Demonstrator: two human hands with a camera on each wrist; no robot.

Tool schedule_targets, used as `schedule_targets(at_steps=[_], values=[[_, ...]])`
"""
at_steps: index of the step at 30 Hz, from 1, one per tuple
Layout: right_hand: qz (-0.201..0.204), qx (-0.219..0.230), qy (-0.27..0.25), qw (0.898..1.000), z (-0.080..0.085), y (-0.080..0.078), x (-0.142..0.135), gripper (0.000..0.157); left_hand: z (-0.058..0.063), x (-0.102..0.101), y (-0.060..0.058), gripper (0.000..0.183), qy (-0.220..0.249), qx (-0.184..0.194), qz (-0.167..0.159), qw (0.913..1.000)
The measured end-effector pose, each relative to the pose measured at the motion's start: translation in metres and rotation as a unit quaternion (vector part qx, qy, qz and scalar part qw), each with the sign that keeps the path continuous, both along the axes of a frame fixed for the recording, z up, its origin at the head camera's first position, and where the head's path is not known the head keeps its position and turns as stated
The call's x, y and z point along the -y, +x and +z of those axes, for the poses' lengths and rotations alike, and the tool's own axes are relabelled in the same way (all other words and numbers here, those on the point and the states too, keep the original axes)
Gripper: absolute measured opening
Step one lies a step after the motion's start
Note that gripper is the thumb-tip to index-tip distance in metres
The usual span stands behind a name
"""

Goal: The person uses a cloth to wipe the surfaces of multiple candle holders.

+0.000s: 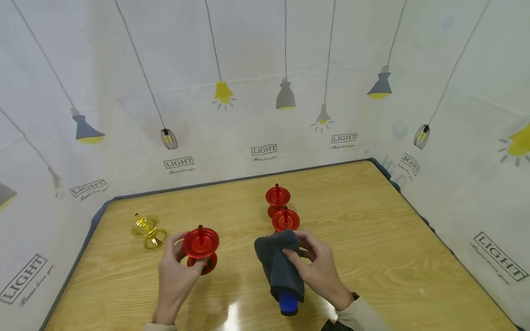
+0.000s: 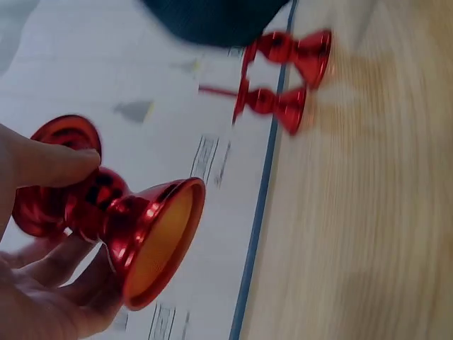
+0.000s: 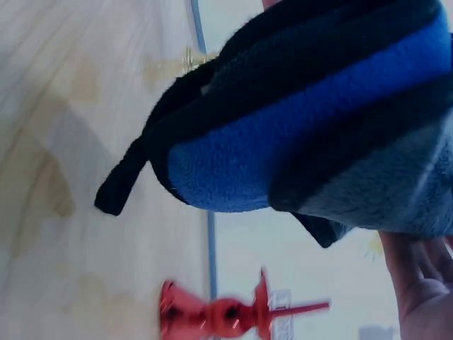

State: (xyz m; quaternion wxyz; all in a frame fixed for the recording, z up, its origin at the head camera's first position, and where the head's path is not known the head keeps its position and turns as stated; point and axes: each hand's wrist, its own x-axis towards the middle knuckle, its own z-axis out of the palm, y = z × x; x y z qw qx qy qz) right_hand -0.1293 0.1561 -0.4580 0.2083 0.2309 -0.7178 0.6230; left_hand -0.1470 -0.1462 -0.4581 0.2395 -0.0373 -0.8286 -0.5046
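My left hand [image 1: 175, 276] grips a shiny red candle holder [image 1: 201, 244] around its stem, lifted with its spike up. In the left wrist view its flared base [image 2: 159, 237] shows a hollow underside, the thumb on the near side and fingers behind. My right hand [image 1: 322, 269] holds a folded cloth [image 1: 278, 259], dark grey with a blue part; its hanging loop shows in the right wrist view. Beyond the cloth stand two more red candle holders, a rear one [image 1: 278, 196] and a nearer one [image 1: 285, 219] partly hidden by the cloth.
A gold candle holder [image 1: 154, 231] stands on the wooden table [image 1: 356, 207] left of my left hand. Behind and beside the table hang pale wall sheets [image 1: 244, 124] printed with lamps and lettering. A dark edging [image 1: 232, 180] runs along the table's border.
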Motion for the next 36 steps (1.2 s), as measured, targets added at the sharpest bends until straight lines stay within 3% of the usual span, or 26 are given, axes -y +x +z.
schedule_targets(at_steps=[4,7,10,13,17,20,25,30,33,36], values=[[-0.019,0.032,0.002,0.999,0.010,-0.004,0.016,0.030,0.000,-0.034,0.000,0.067,-0.034,-0.031,-0.094,0.9944],[-0.042,0.055,-0.002,0.998,0.017,-0.006,0.024,0.032,-0.001,-0.051,0.000,0.070,-0.067,-0.074,-0.155,0.9828],[-0.027,0.079,-0.005,0.996,0.019,-0.006,0.028,0.036,-0.002,-0.061,0.001,0.072,-0.087,-0.112,-0.206,0.9683],[0.017,0.098,-0.007,0.995,0.017,-0.006,0.026,0.042,-0.001,-0.066,0.002,0.074,-0.106,-0.128,-0.231,0.9586],[0.081,0.110,-0.003,0.991,0.013,-0.008,0.020,0.045,0.001,-0.065,0.004,0.075,-0.128,-0.122,-0.236,0.9555],[0.117,0.121,0.004,0.986,0.009,-0.011,0.016,0.045,0.004,-0.063,0.005,0.076,-0.140,-0.103,-0.246,0.9535],[0.143,0.123,0.011,0.982,0.006,-0.014,0.013,0.044,0.011,-0.060,0.007,0.077,-0.145,-0.068,-0.273,0.9488],[0.157,0.139,-0.012,0.978,0.003,-0.013,0.012,0.041,0.020,-0.057,0.008,0.077,-0.075,0.043,-0.322,0.9429],[0.164,0.152,-0.022,0.974,0.002,-0.013,0.010,0.039,0.020,-0.053,0.005,0.081,-0.029,0.117,-0.353,0.9280],[0.169,0.162,-0.020,0.972,0.001,-0.013,0.009,0.037,0.015,-0.048,-0.001,0.081,0.022,0.161,-0.402,0.9010]])
